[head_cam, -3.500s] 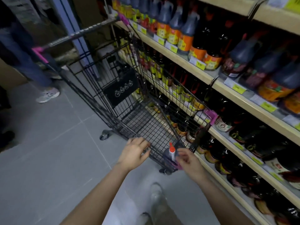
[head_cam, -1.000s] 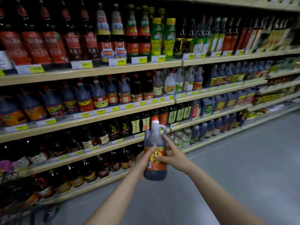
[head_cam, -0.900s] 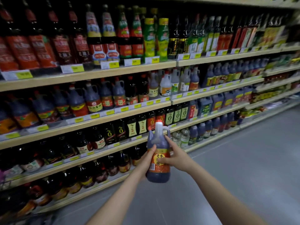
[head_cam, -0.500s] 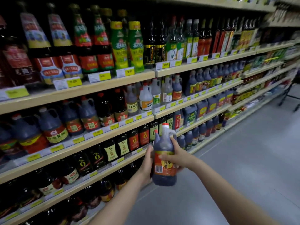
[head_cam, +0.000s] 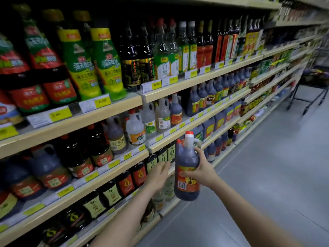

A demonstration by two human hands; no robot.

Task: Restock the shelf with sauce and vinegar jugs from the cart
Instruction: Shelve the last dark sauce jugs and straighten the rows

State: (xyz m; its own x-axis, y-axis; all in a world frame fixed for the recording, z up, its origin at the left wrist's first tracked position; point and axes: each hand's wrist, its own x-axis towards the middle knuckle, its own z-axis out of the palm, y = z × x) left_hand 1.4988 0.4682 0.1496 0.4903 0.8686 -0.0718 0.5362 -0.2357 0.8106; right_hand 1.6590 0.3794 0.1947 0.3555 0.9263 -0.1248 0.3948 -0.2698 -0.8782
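My right hand (head_cam: 202, 171) grips a dark vinegar jug (head_cam: 187, 168) with a red cap, a handle and a red-orange label, upright in front of the shelves. My left hand (head_cam: 157, 175) is off the jug, a little to its left, with its fingers straight and nothing in it. It hovers by the dark bottles on the lower shelf (head_cam: 106, 179). Similar dark jugs (head_cam: 175, 111) stand on the middle shelf above. The cart I took the jug from is out of view.
Wooden shelves packed with sauce and vinegar bottles run along the left, with yellow price tags (head_cam: 102, 102) on their edges. Grey floor (head_cam: 267, 175) stretches to the right. Another trolley (head_cam: 313, 90) stands far down the aisle.
My left hand has let go of the jug and moved left; my right hand alone holds it. I have turned further along the aisle, closer to the shelves.
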